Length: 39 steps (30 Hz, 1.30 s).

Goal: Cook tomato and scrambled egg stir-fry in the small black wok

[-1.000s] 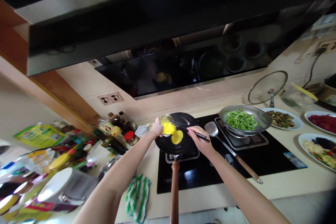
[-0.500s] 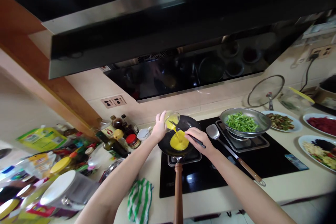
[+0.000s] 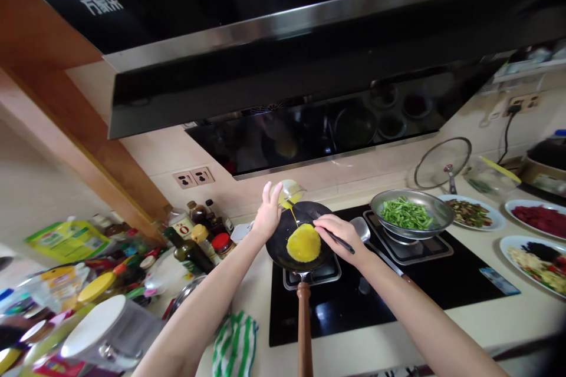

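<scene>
Tipping glass bowl (image 3: 292, 192) over black pan (image 3: 276, 241) with raised left hand (image 3: 267, 217) clamped on its rim; pinching chopsticks (image 3: 344, 243) in palm-down right hand (image 3: 338, 231).

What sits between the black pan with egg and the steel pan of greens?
In the head view, a metal spatula lies there on the hob.

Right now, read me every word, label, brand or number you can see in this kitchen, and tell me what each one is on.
"万家乐": white logo on the black range hood, upper left.
"O": large red letter or ring on the white label of a bottle by the wall; its smaller print is blurred.
Green packet at far left: print too blurred to read.
Blue sticker on the cooktop: too small to read.
</scene>
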### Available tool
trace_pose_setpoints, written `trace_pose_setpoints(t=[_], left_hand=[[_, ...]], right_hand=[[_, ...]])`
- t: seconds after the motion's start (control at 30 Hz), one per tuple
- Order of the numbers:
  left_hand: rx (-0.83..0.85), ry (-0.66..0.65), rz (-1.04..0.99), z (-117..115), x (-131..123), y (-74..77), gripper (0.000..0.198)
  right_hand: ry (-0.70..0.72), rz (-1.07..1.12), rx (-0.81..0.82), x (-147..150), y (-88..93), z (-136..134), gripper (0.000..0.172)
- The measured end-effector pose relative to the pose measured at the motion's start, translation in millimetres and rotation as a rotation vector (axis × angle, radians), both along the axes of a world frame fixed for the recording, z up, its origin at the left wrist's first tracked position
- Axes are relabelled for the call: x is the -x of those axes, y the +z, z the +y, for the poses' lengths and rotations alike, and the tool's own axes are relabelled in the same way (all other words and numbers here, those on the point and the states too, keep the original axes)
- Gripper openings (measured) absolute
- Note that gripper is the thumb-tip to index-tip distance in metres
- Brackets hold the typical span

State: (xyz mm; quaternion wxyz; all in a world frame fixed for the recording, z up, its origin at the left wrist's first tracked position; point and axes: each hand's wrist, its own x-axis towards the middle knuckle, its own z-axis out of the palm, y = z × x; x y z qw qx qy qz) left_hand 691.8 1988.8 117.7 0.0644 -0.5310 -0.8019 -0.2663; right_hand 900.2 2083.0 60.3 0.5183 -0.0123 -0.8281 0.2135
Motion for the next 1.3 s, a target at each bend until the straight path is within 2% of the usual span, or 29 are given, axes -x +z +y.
trace_pose_setpoints(t=[0.1,0.3,0.67,0.87,1.0,1.17,1.3], left_hand=[[-0.009,-0.002,0.021,-1.4,0.6,3.9,0.073],[0.001,-0.017,0.041,-3.4,2.9,7.0,0.072],[0.037,-0.062,0.059,-8.8,-0.6,8.6,0.073],[0.029,-0.056,0.064,-10.9,0.2,7.9,0.072],[0.013,-0.055,0.07,-9.9,-0.6,11.8,0.072],[-0.003,-0.06,0.09,-7.8,-0.7,18.7,0.073],[-0.014,-0.065,0.098,-7.2,0.1,20.9,0.072]], right_hand=[[-0.029,0.033,0.014,1.3,2.6,-1.1,0.023],[0.005,0.013,0.031,1.0,12.9,-3.9,0.023],[0.047,-0.081,-0.054,-9.3,18.8,-5.3,0.024],[-0.011,-0.078,-0.05,-13.0,25.0,-6.6,0.023],[0.019,-0.054,-0.05,-9.2,24.6,-8.8,0.023],[0.086,-0.052,-0.129,-7.8,27.2,-5.7,0.023],[0.05,-0.04,-0.123,-11.6,35.0,-3.7,0.023]])
